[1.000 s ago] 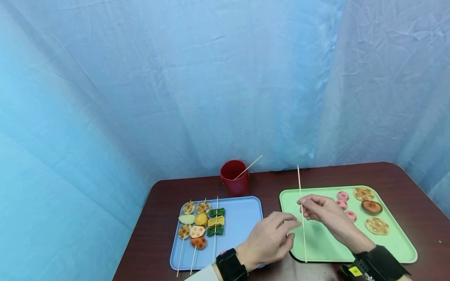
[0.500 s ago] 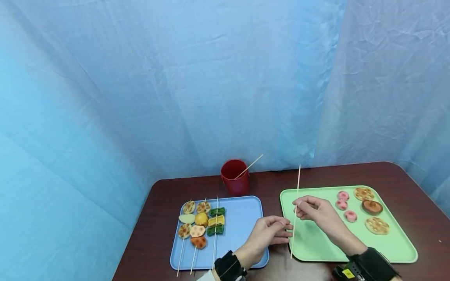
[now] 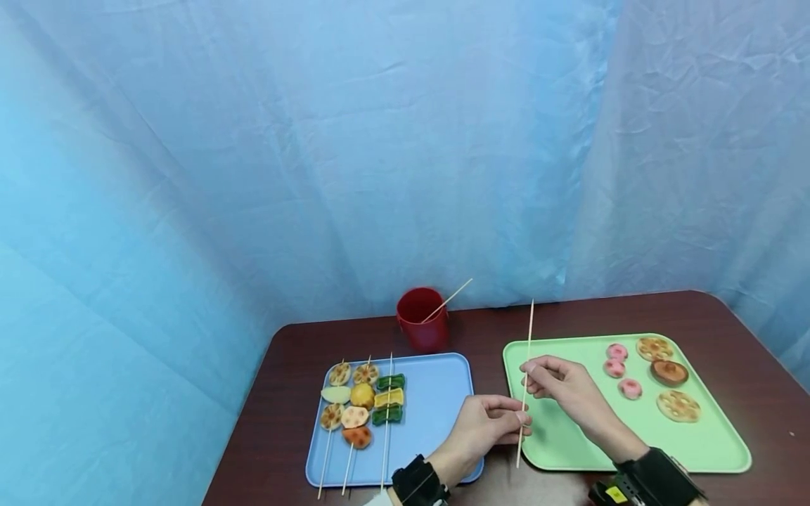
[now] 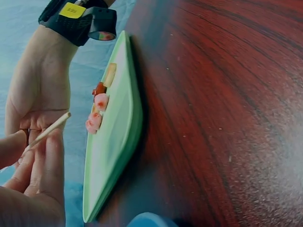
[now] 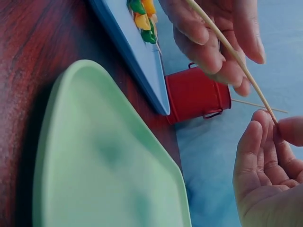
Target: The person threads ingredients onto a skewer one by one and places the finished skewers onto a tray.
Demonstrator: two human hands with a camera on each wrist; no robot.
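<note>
A thin wooden skewer point(image 3: 530, 330) stands nearly upright in the head view, over the left edge of the green tray point(image 3: 658, 450). My right hand point(image 3: 572, 393) pinches it around the middle between thumb and fingertips. Lower down, the thumb and fingers of my left hand point(image 3: 484, 429) close around the same stick. Seen from the right wrist, the bare skewer point(image 5: 232, 52) runs between the left thumb and fingers to the right fingertips. Three pink rings point(image 3: 615, 368), two lotus root slices point(image 3: 678, 407) and a brown mushroom-like cap point(image 3: 669, 374) lie on the green tray's right half.
On the left, a blue tray point(image 3: 436, 386) carries three loaded skewers, one with green and yellow pepper pieces point(image 3: 389, 398). A red bucket point(image 3: 425, 341) with another skewer point(image 3: 457, 292) leaning out stands behind it. Blue cloth hangs beyond the dark wooden table point(image 3: 253, 436).
My right hand has shifted slightly left with the skewer. My left hand has turned, its fingers first spread beside the stick, and now takes hold of its lower part.
</note>
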